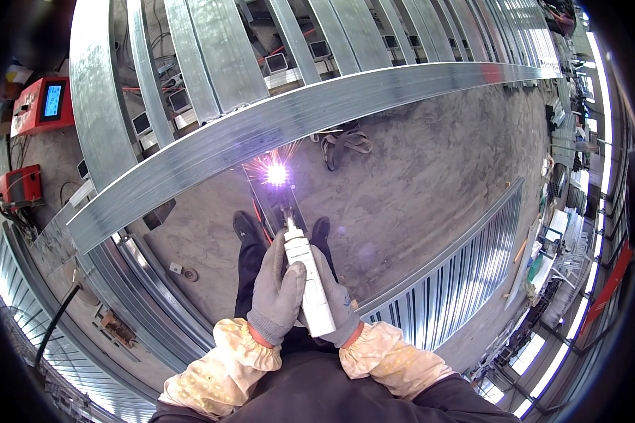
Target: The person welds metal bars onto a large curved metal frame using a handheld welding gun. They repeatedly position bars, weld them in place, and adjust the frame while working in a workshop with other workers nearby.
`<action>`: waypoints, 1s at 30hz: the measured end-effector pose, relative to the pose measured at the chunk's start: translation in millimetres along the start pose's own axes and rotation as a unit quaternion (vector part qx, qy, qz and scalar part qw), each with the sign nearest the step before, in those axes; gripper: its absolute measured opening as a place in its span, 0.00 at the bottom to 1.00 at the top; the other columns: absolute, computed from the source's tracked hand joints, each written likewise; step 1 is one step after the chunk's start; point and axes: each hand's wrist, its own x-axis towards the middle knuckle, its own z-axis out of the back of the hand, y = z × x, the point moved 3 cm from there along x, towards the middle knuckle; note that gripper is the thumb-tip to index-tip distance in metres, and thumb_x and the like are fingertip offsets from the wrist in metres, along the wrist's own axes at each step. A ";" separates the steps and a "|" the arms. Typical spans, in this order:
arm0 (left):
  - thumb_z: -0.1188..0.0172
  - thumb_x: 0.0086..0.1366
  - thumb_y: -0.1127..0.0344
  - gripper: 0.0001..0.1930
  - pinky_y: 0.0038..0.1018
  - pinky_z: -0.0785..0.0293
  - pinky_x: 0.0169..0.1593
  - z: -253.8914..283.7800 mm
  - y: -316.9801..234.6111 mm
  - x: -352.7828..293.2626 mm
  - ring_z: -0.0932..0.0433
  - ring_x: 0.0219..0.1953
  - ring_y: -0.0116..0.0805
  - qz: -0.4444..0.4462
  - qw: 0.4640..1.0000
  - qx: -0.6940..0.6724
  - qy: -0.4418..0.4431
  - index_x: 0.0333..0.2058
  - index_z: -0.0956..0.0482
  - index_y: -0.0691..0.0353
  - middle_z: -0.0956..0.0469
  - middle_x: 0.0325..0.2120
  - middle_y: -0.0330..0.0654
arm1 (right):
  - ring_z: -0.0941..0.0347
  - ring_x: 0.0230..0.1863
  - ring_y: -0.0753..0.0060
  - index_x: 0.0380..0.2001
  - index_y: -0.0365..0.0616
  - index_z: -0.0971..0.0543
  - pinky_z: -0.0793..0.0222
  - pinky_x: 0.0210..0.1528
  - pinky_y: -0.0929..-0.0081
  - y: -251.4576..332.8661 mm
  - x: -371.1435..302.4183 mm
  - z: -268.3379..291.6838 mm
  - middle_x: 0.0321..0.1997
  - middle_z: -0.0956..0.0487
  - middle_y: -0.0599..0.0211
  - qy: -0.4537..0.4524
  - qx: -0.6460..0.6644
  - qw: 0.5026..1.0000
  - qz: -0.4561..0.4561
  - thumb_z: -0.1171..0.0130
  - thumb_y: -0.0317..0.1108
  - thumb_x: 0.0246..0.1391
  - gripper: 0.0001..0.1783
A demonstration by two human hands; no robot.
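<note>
Both gloved hands close round a white, stick-shaped welding torch [310, 289], held out in front of my body with its narrow metal tip pointing away. My left hand [274, 299] grips its left side, thumb along the body. My right hand [341, 303] wraps the other side, its fingers partly hidden. Beyond the tip, a blinding white-violet glow [277, 174] throws orange sparks. It sits at the upper end of a dark, narrow piece [279, 199], just below a long galvanized steel beam [331, 99]. The glare hides the exact contact point.
Parallel metal profiles [212, 56] lie beyond the beam. At left stand a red machine with a lit screen [44, 106] and a second red machine [19, 187]. A ribbed metal panel [451, 261] lies at right, long profiles [141, 296] at lower left. A strap [342, 146] lies on the floor.
</note>
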 end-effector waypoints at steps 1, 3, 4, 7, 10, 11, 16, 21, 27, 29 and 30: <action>0.48 0.72 0.65 0.36 0.34 0.46 0.72 0.3 0.1 0.0 0.40 0.71 0.43 -0.002 1.000 0.000 -0.001 0.70 0.51 0.78 0.40 0.68 0.59 | 0.26 0.63 0.53 0.74 0.39 0.51 0.29 0.63 0.69 -0.2 0.1 -0.1 0.68 0.32 0.48 0.001 0.003 1.000 -0.002 0.39 0.34 0.60 0.45; 0.48 0.72 0.65 0.35 0.34 0.46 0.72 0.6 1.0 0.0 0.39 0.70 0.43 -0.006 1.000 0.001 -0.002 0.70 0.51 0.77 0.39 0.67 0.59 | 0.26 0.63 0.52 0.74 0.39 0.51 0.28 0.62 0.68 -1.1 0.2 -0.5 0.68 0.33 0.47 0.008 0.002 1.000 -0.004 0.40 0.34 0.60 0.45; 0.48 0.72 0.65 0.35 0.34 0.46 0.72 0.6 1.7 -0.1 0.39 0.70 0.43 -0.006 1.000 -0.002 -0.002 0.70 0.50 0.77 0.39 0.67 0.59 | 0.26 0.63 0.52 0.74 0.39 0.51 0.28 0.62 0.68 -1.3 0.1 -0.6 0.68 0.33 0.47 0.011 0.003 1.000 -0.006 0.40 0.34 0.60 0.45; 0.48 0.72 0.65 0.35 0.34 0.45 0.72 0.5 2.8 -0.7 0.39 0.70 0.43 -0.003 1.000 -0.003 -0.003 0.70 0.50 0.77 0.39 0.67 0.58 | 0.27 0.63 0.51 0.74 0.39 0.50 0.28 0.62 0.67 1.9 1.7 0.6 0.68 0.33 0.48 0.010 0.009 1.000 -0.005 0.40 0.34 0.60 0.45; 0.48 0.72 0.65 0.35 0.34 0.45 0.72 0.3 1.9 -1.3 0.39 0.70 0.42 -0.001 1.000 0.006 -0.004 0.70 0.50 0.77 0.39 0.67 0.58 | 0.27 0.63 0.50 0.73 0.40 0.50 0.28 0.62 0.67 3.3 1.5 1.2 0.68 0.32 0.48 0.005 0.001 1.000 0.001 0.40 0.34 0.60 0.44; 0.48 0.72 0.65 0.35 0.34 0.45 0.72 0.3 1.9 -1.3 0.39 0.70 0.42 -0.002 1.000 0.005 -0.003 0.70 0.50 0.77 0.39 0.67 0.57 | 0.27 0.63 0.50 0.74 0.40 0.50 0.28 0.62 0.67 3.2 1.5 1.3 0.68 0.32 0.48 0.007 0.005 1.000 -0.001 0.40 0.34 0.60 0.44; 0.48 0.71 0.65 0.35 0.34 0.45 0.72 -0.5 1.9 -2.0 0.39 0.70 0.42 -0.009 1.000 0.002 0.005 0.70 0.50 0.76 0.39 0.67 0.57 | 0.28 0.64 0.50 0.74 0.39 0.51 0.30 0.63 0.67 -1.2 -3.8 1.3 0.68 0.31 0.46 0.004 0.008 1.000 -0.008 0.41 0.33 0.60 0.44; 0.48 0.70 0.65 0.36 0.33 0.45 0.71 -1.4 6.5 -4.6 0.39 0.70 0.42 -0.007 1.000 0.009 0.011 0.71 0.50 0.77 0.39 0.68 0.56 | 0.29 0.66 0.52 0.74 0.37 0.51 0.32 0.65 0.68 -9.4 -9.9 1.1 0.68 0.32 0.46 0.007 0.003 1.000 -0.001 0.41 0.32 0.62 0.44; 0.48 0.71 0.65 0.36 0.33 0.45 0.71 -1.5 11.7 -3.5 0.39 0.70 0.42 -0.002 1.000 -0.005 0.014 0.70 0.51 0.77 0.39 0.68 0.57 | 0.29 0.66 0.49 0.74 0.37 0.50 0.31 0.65 0.67 -7.8 -8.3 2.1 0.69 0.32 0.44 0.002 0.013 1.000 -0.006 0.41 0.33 0.62 0.44; 0.48 0.71 0.65 0.36 0.33 0.45 0.71 -0.8 13.5 -3.9 0.39 0.70 0.42 0.000 1.000 -0.009 0.014 0.70 0.51 0.78 0.40 0.68 0.58 | 0.29 0.66 0.49 0.74 0.37 0.50 0.31 0.65 0.67 -8.3 -8.6 1.5 0.69 0.33 0.44 0.003 0.016 1.000 -0.010 0.41 0.34 0.62 0.43; 0.48 0.71 0.65 0.36 0.33 0.45 0.71 -0.5 14.3 -4.2 0.39 0.70 0.42 0.000 1.000 -0.012 0.013 0.70 0.51 0.78 0.40 0.68 0.58 | 0.29 0.66 0.48 0.74 0.37 0.50 0.31 0.65 0.67 -8.9 -9.4 1.2 0.69 0.33 0.44 0.004 0.016 1.000 -0.012 0.41 0.34 0.62 0.43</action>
